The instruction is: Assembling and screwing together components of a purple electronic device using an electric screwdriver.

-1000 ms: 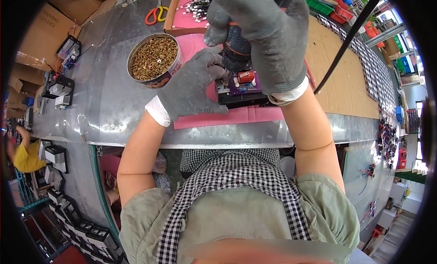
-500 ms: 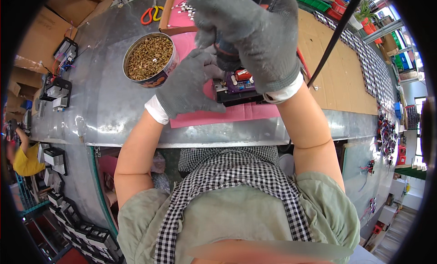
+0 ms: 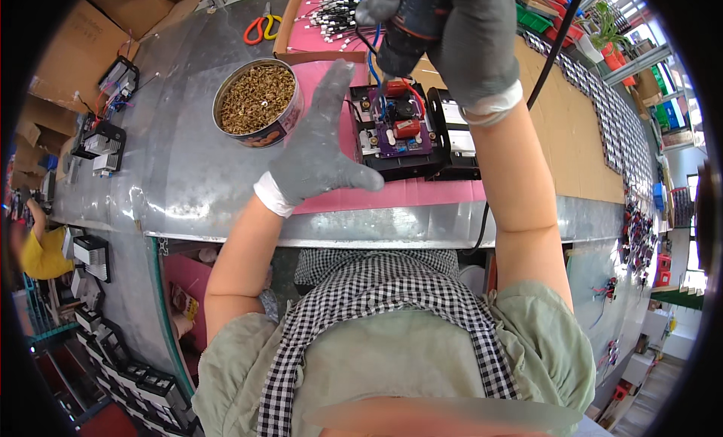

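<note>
A black housing with a purple circuit board (image 3: 389,141) and red parts on it lies on a pink sheet (image 3: 331,202) in front of me. My left hand (image 3: 316,155), in a grey glove, is at the left side of this housing with thumb and fingers spread and nothing in them. Over the far right part of the board, my gloved right hand (image 3: 478,57) grips a dark power screwdriver (image 3: 413,32). Its tip is hard to make out near the board. Another black housing with silvery parts (image 3: 459,140) sits against the first, partly behind my right wrist.
A round tin (image 3: 256,102) full of small brass-coloured screws stands at the left. Beyond it lie scissors (image 3: 263,29) with red and yellow handles. A cardboard tray (image 3: 320,57) holds cables. Cardboard (image 3: 576,147) covers the right of the bench; a black cord hangs there.
My left hand has opened and drawn back from the board, uncovering it. My right hand and the power screwdriver have shifted right, and the second housing has come into view.
</note>
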The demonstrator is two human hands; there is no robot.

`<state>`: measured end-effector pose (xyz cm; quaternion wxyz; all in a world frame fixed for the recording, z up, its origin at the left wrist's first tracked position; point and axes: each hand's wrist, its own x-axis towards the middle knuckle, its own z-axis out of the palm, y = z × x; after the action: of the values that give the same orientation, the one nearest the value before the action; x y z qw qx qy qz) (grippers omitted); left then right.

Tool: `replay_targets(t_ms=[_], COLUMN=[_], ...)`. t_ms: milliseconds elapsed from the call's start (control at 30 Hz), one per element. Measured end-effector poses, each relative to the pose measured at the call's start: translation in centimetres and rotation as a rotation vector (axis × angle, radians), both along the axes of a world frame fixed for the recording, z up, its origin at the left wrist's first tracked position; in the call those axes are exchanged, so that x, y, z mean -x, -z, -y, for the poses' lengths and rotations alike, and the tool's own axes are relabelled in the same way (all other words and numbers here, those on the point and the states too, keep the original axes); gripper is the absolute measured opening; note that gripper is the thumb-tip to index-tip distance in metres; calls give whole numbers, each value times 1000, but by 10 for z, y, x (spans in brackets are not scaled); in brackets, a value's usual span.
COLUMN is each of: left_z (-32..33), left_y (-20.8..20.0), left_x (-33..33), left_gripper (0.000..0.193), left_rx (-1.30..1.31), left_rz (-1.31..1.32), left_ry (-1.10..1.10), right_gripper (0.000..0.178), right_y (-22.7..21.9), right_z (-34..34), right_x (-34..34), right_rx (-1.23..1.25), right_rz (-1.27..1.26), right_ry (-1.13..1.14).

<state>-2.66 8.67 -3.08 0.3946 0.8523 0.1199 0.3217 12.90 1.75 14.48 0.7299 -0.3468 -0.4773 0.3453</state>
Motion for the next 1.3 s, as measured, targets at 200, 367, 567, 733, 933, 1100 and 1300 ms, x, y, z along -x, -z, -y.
replay_targets(t_ms=[200,367,567,733,933,1100,1300], left_z=[15,14,16,16,16,17,17], left_y=[22,25,24,24,26,25,25], left_x=[-10,-10,-11,-13,-11,-12,-12], left_gripper=[131,130,130,130,131,130,131], left_rx=[364,298,332,340,386,403,437], left_rz=[43,61,62,92,74,81,93], left_ry=[-24,-30,-35,-24,-18,-13,7], right_gripper=[38,42,33,30,27,26,24], right_y=[12,13,16,13,15,20,22], right_z=[-27,-20,-27,-28,-32,-31,-25], right_x=[-4,-5,-6,-2,-4,-7,-9], right_rx=[118,122,102,135,152,106,78], right_rz=[-8,63,-5,7,-35,-35,15], right_ry=[40,65,82,139,182,172,162])
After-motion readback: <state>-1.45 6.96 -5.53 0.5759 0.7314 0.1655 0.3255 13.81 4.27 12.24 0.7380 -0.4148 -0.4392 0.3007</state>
